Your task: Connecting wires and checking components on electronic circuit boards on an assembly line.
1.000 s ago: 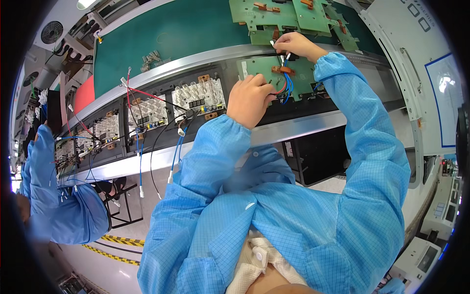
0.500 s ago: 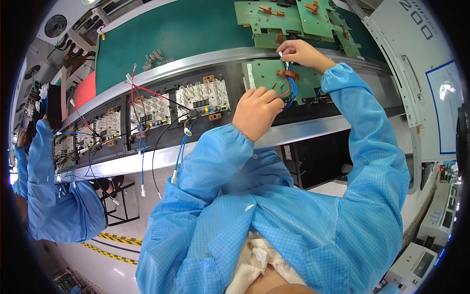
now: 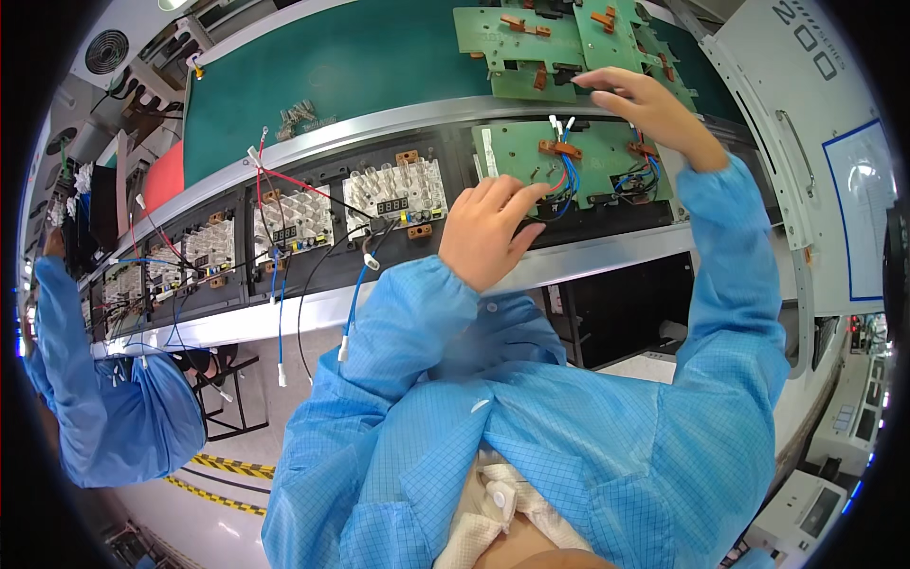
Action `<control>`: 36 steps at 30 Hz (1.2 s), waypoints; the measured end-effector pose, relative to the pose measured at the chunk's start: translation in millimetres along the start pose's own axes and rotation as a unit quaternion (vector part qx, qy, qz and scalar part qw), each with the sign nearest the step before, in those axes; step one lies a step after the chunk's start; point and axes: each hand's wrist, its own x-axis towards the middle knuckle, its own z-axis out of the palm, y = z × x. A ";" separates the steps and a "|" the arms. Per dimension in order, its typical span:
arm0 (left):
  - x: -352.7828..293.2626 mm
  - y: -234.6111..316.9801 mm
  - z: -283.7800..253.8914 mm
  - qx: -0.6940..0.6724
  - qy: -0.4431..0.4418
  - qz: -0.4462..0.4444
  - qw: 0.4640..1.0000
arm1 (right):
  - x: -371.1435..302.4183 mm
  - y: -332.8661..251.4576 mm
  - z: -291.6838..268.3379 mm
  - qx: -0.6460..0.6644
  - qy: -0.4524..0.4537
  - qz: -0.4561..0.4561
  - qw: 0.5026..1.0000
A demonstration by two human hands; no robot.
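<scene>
In front of me a green fixture plate [image 3: 517, 142] lies in the black tray, with a brown clip [image 3: 560, 149] on it. Blue and red wires [image 3: 572, 180] run up through that clip and end in white connectors [image 3: 555, 123] at its far side. My left hand [image 3: 488, 229] hovers at the plate's near left edge, thumb apart from the fingers, by the lower part of the wires. Over the plate's far right is my right hand [image 3: 654, 109], its fingers spread and nothing in them. A second brown clip [image 3: 642, 150] with blue wires sits below it.
Several green plates [image 3: 531, 47] with brown clips are stacked on the green mat [image 3: 379, 57]. To the left, circuit boards with displays [image 3: 393, 190] sit in black trays, wires hanging over the metal rail [image 3: 588, 263]. A co-worker's blue sleeve [image 3: 71, 332] is at far left.
My right hand has let go of a white connector and moved right, fingers opening. My left hand has shifted slightly left and down, its thumb now apart from the fingers.
</scene>
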 end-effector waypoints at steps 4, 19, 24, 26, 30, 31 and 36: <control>-15.5 17.1 11.2 -0.017 0.084 -0.013 0.996 | -43.7 -48.2 -9.4 -0.003 -0.046 0.096 0.994; -120.2 37.1 53.8 -0.195 -0.206 0.177 0.943 | -85.7 -44.6 155.8 -0.209 0.105 0.014 0.972; -148.5 19.1 30.5 -0.212 -0.202 0.072 0.953 | -96.1 -43.3 156.5 -0.101 0.202 0.001 0.974; -161.8 12.5 21.4 -0.214 -0.173 0.022 0.961 | -105.1 -44.2 154.3 -0.011 0.284 -0.004 0.959; -200.7 3.0 13.9 -0.190 -0.178 -0.066 0.963 | -120.1 -46.2 158.0 0.101 0.362 0.116 0.920; -211.3 2.0 14.6 -0.187 -0.181 -0.064 0.963 | -115.5 -54.0 160.0 0.091 0.393 0.093 0.910; -242.2 -3.6 21.7 -0.177 -0.183 -0.134 0.958 | -118.5 -70.4 178.8 0.161 0.338 0.095 0.923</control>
